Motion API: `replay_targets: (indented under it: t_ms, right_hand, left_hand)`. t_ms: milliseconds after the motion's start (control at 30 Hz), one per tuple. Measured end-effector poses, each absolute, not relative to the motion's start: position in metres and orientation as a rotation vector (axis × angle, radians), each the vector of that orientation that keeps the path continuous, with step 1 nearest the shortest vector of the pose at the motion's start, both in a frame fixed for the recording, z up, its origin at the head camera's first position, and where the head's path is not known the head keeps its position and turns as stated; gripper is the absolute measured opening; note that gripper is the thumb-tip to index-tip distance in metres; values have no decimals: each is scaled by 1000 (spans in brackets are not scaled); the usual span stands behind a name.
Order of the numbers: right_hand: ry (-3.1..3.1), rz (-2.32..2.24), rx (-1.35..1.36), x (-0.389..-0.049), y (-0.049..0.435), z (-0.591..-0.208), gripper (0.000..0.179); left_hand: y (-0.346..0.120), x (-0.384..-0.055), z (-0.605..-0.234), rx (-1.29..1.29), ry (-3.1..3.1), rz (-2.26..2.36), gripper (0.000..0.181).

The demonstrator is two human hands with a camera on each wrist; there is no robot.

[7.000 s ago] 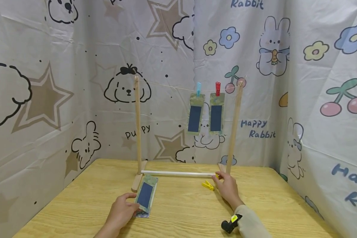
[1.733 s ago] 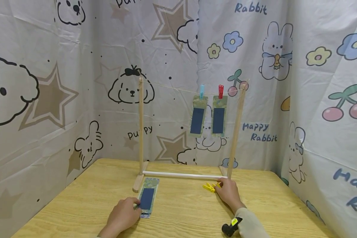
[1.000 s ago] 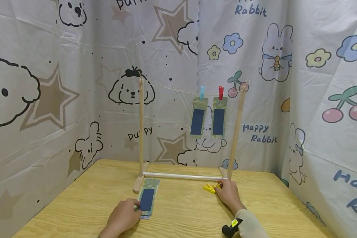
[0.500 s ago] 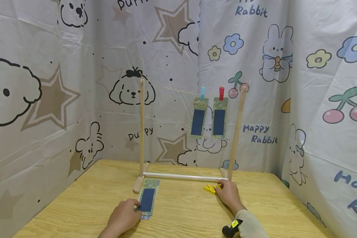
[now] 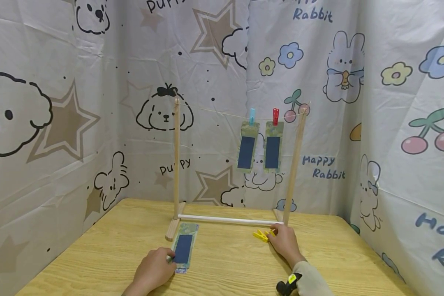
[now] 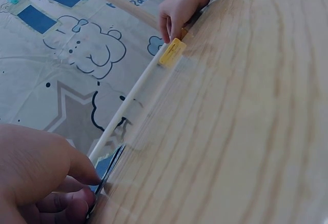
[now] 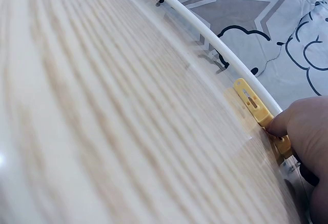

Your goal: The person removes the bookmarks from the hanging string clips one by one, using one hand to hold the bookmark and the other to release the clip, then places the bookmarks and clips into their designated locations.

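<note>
My left hand (image 5: 153, 267) pinches the near left edge of a long narrow card (image 5: 183, 248) with a green patterned border and a dark blue panel. A bluish-purple edge of another card shows beneath it. The left wrist view has the thumb (image 6: 84, 170) at the edge and the other fingers curled beside it. My right hand (image 5: 285, 242) pinches a yellow clothespin (image 7: 283, 146), partly hidden by the fingers. Right beside it a second yellow clothespin (image 5: 260, 235) lies on the table. Two similar cards hang from a string, under a blue clothespin (image 5: 252, 116) and a red clothespin (image 5: 276, 116).
A wooden frame stands behind the hands, with a left post (image 5: 176, 164), a right post (image 5: 295, 164) and a white rod (image 5: 229, 220) low between them. The string (image 5: 214, 110) joins the post tops. Printed curtains (image 5: 207, 135) enclose the wooden table (image 5: 222, 267).
Since the oldest frame, my right hand has come slightly nearer from the rod's end, bringing its clothespin beside the other. My left hand has closed in on the card's edge. Both are nearly still lately.
</note>
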State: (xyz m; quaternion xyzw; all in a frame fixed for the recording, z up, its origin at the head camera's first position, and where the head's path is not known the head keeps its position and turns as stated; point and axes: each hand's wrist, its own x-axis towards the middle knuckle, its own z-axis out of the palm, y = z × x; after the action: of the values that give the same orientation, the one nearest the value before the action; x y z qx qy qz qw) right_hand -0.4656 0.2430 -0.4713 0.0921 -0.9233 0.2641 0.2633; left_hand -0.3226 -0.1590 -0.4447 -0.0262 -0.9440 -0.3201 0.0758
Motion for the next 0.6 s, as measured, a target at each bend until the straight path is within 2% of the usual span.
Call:
replay_targets:
  t_ms: [600]
  right_hand:
    - [-2508, 715, 239, -465, 242, -470, 25]
  left_hand:
    - [-160, -321, -445, -84, -2811, -951, 25]
